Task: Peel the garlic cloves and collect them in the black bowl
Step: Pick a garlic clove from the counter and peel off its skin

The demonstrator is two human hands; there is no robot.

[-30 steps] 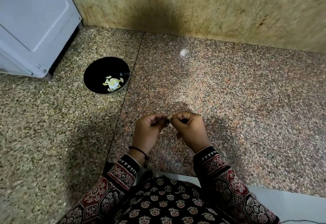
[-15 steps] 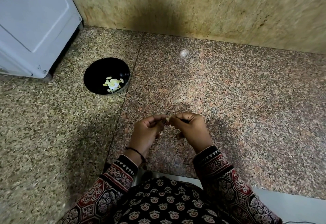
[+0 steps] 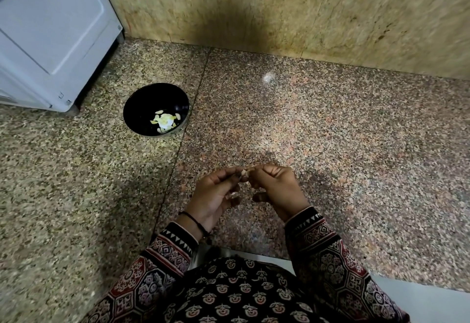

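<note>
Garlic clove: small and pale, pinched between the fingertips of both hands, held in the air above the speckled stone surface, well apart from the black bowl. The clove was too small and partly covered to tell how much skin was left on it.

Left hand: thumb and forefinger tips closed on the clove's left end, the other fingers curled loosely under. There was a pale fleck by those lower fingers; loose skin or a nail, could not tell. Right hand: fingers curled tight and pinching the clove's right end, knuckles up.

Change over the last second was small. Both hands were at nearly the same spot with the same two-handed pinch. The left palm had turned a bit more to the camera, and the clove showed slightly more between the fingertips. I read that as skin being worked off, mid-peel, not done.

The bowl had not moved. It sat up-left of the hands, near the corner of a white appliance, with the same small pile of peeled cloves at the bottom; count unchanged as far as visible. So no new clove had been added, and this one still needed finishing and a reach left to drop it in.

A marbled wall was behind, and there was a black thread on the left wrist.
</note>
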